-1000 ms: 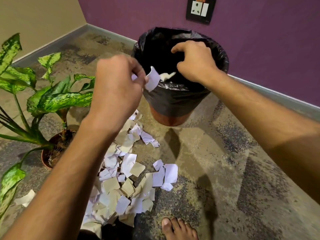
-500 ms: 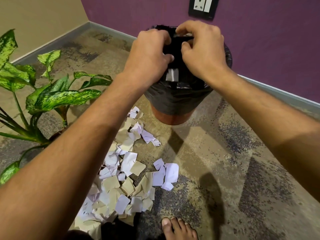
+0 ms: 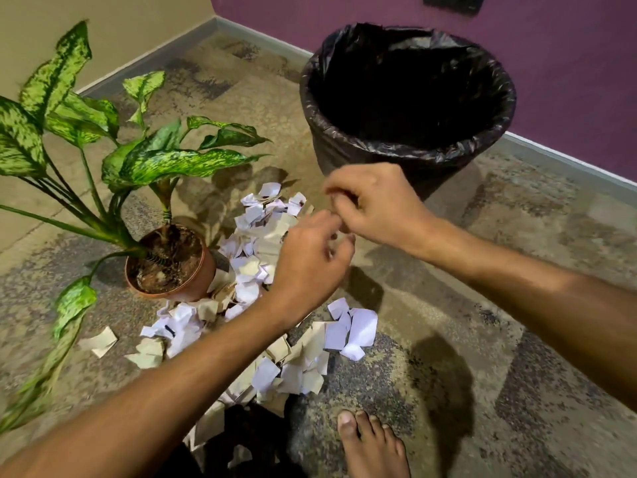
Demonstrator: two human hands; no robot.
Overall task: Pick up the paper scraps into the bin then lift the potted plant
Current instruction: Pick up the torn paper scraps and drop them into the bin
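most paper scraps (image 3: 275, 343) lie on the floor in front of the bin (image 3: 406, 139), both hands (image 3: 310, 260) (image 3: 379, 205) loosely curled with nothing visibly held, potted plant (image 3: 169, 267) unlifted beside the bin.

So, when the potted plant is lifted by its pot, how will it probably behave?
The potted plant will likely feel top-heavy: its long leaves spread far to the left of the small pot, so it may tip that way. The thin stems look floppy and should sway. The soil-filled pot probably carries most of the weight.
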